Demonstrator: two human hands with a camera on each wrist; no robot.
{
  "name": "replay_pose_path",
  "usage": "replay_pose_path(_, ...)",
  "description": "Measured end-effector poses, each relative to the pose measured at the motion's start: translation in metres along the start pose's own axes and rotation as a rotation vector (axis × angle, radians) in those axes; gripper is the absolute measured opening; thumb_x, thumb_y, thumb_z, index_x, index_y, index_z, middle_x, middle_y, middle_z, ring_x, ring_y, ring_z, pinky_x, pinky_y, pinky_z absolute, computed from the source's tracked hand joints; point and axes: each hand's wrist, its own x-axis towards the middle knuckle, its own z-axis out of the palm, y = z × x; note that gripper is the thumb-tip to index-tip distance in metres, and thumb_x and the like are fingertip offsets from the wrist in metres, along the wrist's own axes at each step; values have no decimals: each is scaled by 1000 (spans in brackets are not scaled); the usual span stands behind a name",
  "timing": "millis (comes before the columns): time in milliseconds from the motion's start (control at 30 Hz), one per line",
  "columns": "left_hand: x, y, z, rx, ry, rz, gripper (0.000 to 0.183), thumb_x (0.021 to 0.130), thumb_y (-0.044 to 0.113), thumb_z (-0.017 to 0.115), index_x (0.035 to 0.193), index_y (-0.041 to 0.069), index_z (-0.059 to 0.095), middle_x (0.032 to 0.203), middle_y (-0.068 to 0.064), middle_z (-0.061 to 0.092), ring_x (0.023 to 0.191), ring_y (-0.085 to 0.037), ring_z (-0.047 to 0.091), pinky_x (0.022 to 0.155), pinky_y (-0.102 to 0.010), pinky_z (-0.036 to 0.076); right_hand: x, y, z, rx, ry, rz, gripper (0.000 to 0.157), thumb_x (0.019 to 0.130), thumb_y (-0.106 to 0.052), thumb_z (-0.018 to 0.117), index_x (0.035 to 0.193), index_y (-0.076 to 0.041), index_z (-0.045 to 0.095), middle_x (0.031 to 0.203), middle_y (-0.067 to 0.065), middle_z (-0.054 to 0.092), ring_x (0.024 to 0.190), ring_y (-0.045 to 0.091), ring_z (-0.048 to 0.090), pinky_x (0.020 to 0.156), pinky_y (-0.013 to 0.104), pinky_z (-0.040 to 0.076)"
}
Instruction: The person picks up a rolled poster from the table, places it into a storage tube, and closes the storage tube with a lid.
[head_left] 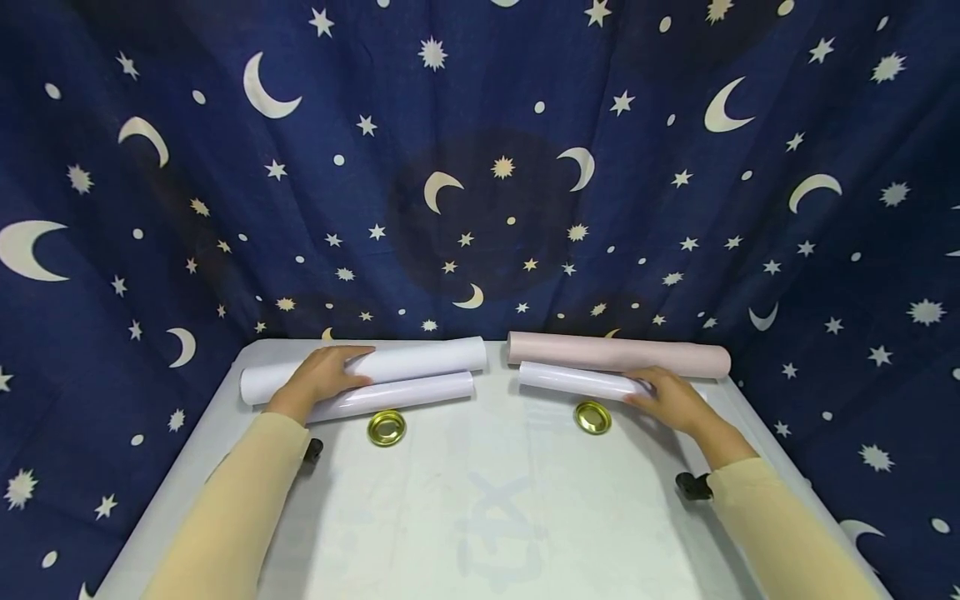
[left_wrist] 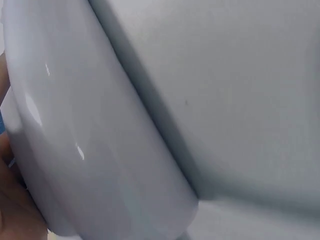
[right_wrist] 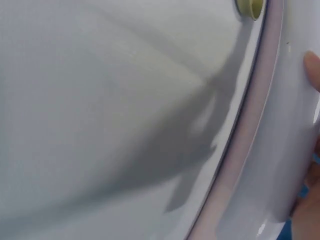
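At the back left of the table, my left hand (head_left: 322, 373) lies across a thick matte white roll (head_left: 420, 360), thumb on its near side and fingers over the top. A thinner glossy white roll (head_left: 405, 395) lies just in front, partly covered by the hand; in the left wrist view this glossy roll (left_wrist: 100, 130) fills the foreground. My right hand (head_left: 675, 402) grips another glossy white roll (head_left: 573, 381) near its right end. Behind that one lies a pale pink roll (head_left: 615, 353). Fingers (right_wrist: 314, 70) press the glossy roll (right_wrist: 285, 130) in the right wrist view.
Two small gold dishes stand on the white table (head_left: 495, 483): the left dish (head_left: 386, 427) and the right dish (head_left: 593, 417), each in front of the rolls. Dark blue fabric (head_left: 495, 167) with moons and stars hangs behind and on both sides.
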Motion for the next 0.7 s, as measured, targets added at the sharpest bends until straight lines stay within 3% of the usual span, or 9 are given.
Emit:
replay_pose_path(367, -21, -3, -17, 82, 74, 36, 69, 83, 44, 81, 143, 22, 58, 138, -13, 60, 125, -40, 56, 103, -59, 41, -1, -13, -14, 16, 8, -7, 47, 89, -28, 77, 127, -3, 65, 125, 21, 64, 118, 42, 57, 100, 59, 41)
replay_pose_path(700, -39, 0, -27, 89, 116, 68, 69, 82, 46, 81, 143, 24, 58, 140, -13, 59, 128, -39, 53, 106, -59, 39, 3, -20, -25, 9, 38, -45, 44, 90, -30, 77, 125, -6, 66, 123, 19, 65, 117, 41, 57, 100, 58, 41)
